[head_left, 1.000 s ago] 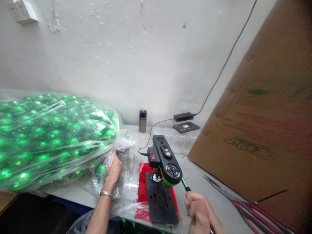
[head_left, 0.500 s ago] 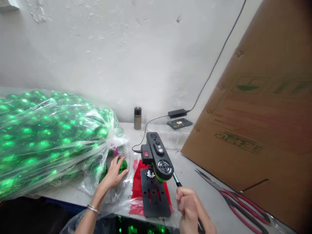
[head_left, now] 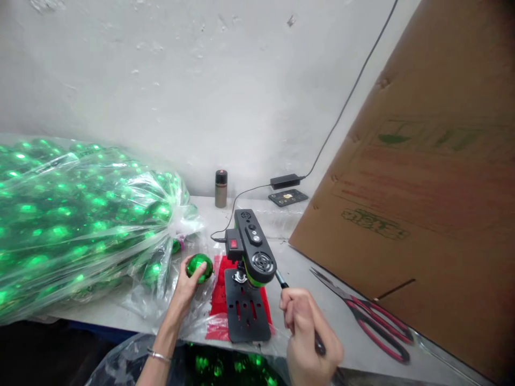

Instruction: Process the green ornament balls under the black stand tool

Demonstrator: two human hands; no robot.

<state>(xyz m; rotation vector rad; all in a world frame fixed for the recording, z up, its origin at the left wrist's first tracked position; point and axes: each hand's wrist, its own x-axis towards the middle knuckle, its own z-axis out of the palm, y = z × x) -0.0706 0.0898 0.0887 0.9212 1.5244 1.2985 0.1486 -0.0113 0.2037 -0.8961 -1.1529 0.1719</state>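
Note:
My left hand (head_left: 186, 284) is closed around a shiny green bauble (head_left: 201, 273), thumb over its front, beside the left edge of a black tabletop machine (head_left: 255, 244). The machine has round vent grilles, a side box with a red switch, and a slotted black base plate (head_left: 248, 324) lying on a red sheet (head_left: 218, 303). At the machine's right, my right hand (head_left: 311, 332) wraps around its lever handle (head_left: 282, 279), whose dark end shows below the fingers. A large clear plastic bag (head_left: 174, 230) full of green baubles lies to the left, gathered at its neck.
Scissors (head_left: 364, 316) with red and black handles lie right of the lever, before a big cardboard box (head_left: 402, 214). A small bottle (head_left: 221, 188), a black power adapter (head_left: 285, 181) and a phone (head_left: 288, 197) sit by the wall. More green baubles (head_left: 217, 365) show below the table edge.
My left hand has closed its fingers on the green bauble and lifted it, turning it into clearer view. My right hand stays on the lever. The whole view has shifted slightly.

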